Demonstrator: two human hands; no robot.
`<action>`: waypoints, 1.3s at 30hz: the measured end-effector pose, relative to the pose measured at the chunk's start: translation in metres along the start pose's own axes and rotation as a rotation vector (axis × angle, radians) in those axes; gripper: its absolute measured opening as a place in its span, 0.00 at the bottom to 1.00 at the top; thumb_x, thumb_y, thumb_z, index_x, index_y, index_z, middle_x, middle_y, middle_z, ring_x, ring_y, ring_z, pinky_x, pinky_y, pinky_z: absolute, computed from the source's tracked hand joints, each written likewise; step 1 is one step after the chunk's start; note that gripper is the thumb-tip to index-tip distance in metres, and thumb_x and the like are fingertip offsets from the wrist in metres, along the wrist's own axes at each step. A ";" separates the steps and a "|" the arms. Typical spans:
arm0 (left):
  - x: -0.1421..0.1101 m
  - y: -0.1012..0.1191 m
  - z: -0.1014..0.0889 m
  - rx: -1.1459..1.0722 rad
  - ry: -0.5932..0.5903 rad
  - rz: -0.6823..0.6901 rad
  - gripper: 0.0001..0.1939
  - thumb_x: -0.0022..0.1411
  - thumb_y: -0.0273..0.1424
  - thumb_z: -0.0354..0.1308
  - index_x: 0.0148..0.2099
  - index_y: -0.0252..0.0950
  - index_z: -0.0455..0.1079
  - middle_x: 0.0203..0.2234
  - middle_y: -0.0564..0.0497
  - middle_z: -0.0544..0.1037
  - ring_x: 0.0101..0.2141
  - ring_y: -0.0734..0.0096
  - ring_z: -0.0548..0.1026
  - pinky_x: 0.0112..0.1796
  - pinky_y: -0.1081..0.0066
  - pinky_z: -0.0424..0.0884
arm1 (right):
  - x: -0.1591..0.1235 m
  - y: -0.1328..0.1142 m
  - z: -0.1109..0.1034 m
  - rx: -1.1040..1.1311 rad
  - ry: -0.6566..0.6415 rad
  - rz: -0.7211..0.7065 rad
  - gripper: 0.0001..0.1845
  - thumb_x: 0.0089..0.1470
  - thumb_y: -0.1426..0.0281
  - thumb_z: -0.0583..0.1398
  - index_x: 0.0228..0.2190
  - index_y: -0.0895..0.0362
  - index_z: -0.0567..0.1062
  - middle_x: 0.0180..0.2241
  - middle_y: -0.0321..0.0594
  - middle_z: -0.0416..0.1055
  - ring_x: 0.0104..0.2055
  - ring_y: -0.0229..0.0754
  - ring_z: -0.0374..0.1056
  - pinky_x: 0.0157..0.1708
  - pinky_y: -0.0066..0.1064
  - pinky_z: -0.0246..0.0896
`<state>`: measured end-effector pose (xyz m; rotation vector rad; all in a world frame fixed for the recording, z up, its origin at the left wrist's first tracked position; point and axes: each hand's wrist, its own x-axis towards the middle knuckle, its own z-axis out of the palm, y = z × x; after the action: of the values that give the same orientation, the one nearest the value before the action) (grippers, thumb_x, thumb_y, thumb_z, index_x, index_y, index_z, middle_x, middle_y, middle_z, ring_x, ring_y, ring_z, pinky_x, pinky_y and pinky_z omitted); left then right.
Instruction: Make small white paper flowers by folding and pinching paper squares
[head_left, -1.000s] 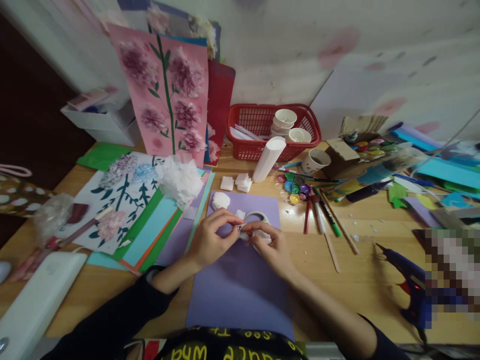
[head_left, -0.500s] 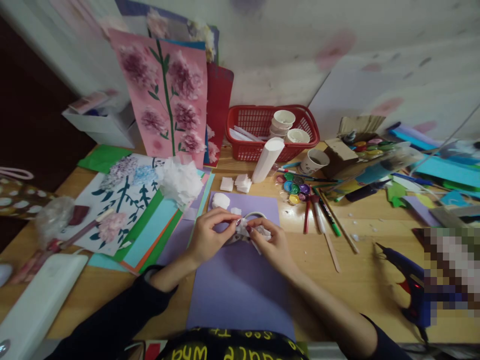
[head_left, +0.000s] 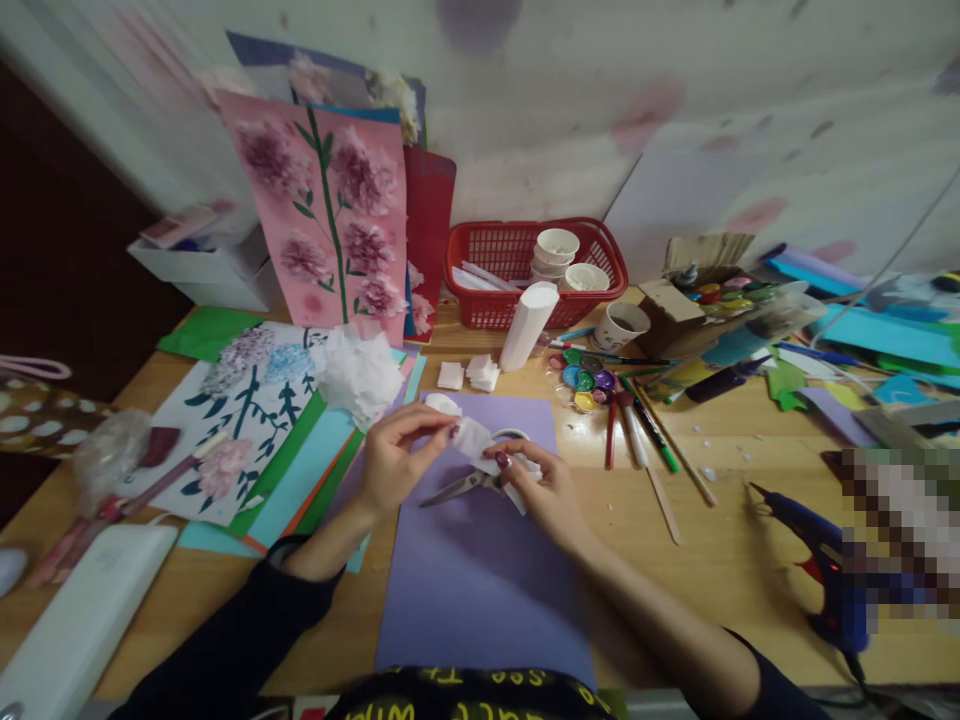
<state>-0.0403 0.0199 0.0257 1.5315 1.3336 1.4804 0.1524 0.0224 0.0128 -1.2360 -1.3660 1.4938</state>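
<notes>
I've got my left hand (head_left: 397,455) pinching a small white tissue-paper piece (head_left: 474,437) by its edge, right hand (head_left: 541,485) gripping the silver metal scissors (head_left: 463,486), blades pointing toward the left hand over the lilac paper sheet (head_left: 480,580). Looks like the trimming step; next I'd need blades opened and fed around the tissue edge, fingertips clear.

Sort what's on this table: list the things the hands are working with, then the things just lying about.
In use:
left hand pinching the white tissue piece
right hand holding the scissors
purple sheet beneath them

Lying about:
red basket of cups
paint pots
markers
glue gun
pink flower picture
</notes>
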 end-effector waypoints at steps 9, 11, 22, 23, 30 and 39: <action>-0.009 0.003 0.010 0.135 -0.084 0.175 0.08 0.57 0.22 0.61 0.36 0.37 0.80 0.28 0.49 0.81 0.31 0.69 0.78 0.36 0.70 0.74 | 0.001 0.001 0.000 0.023 0.021 0.001 0.19 0.47 0.53 0.65 0.27 0.57 0.76 0.21 0.36 0.68 0.21 0.35 0.59 0.19 0.25 0.52; -0.007 0.003 0.008 0.126 -0.055 0.136 0.07 0.57 0.23 0.61 0.35 0.37 0.80 0.29 0.49 0.81 0.32 0.69 0.78 0.36 0.70 0.75 | 0.001 0.002 0.000 0.029 0.027 0.006 0.20 0.47 0.52 0.65 0.26 0.57 0.76 0.20 0.34 0.66 0.19 0.35 0.58 0.18 0.25 0.51; 0.002 -0.003 -0.003 -0.386 -0.246 -0.384 0.27 0.47 0.32 0.71 0.51 0.36 0.75 0.24 0.51 0.78 0.26 0.72 0.77 0.28 0.74 0.74 | 0.004 0.007 -0.001 0.030 0.063 -0.059 0.13 0.50 0.58 0.64 0.30 0.56 0.77 0.25 0.36 0.72 0.22 0.37 0.64 0.22 0.26 0.59; 0.001 -0.002 -0.002 -0.415 -0.335 -0.441 0.32 0.47 0.31 0.70 0.56 0.36 0.71 0.24 0.52 0.78 0.26 0.73 0.77 0.28 0.75 0.73 | 0.004 0.007 -0.001 0.026 0.060 -0.074 0.12 0.49 0.60 0.64 0.30 0.56 0.77 0.27 0.37 0.73 0.24 0.38 0.66 0.24 0.27 0.61; 0.000 -0.003 0.007 -0.227 -0.410 -0.472 0.10 0.50 0.33 0.67 0.34 0.33 0.77 0.27 0.46 0.81 0.29 0.67 0.79 0.32 0.68 0.76 | 0.003 0.008 -0.002 0.000 0.021 -0.131 0.09 0.48 0.64 0.65 0.33 0.55 0.80 0.34 0.42 0.78 0.37 0.45 0.73 0.36 0.33 0.68; 0.043 -0.024 -0.071 0.154 0.239 -0.299 0.15 0.51 0.32 0.65 0.42 0.33 0.71 0.28 0.54 0.72 0.21 0.79 0.66 0.23 0.77 0.64 | 0.008 -0.002 -0.002 0.516 -0.212 0.251 0.18 0.51 0.59 0.65 0.41 0.57 0.77 0.33 0.41 0.78 0.23 0.37 0.70 0.11 0.21 0.56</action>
<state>-0.1199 0.0526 0.0304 1.2047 1.7673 1.4269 0.1517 0.0312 0.0133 -0.9576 -0.8797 2.0413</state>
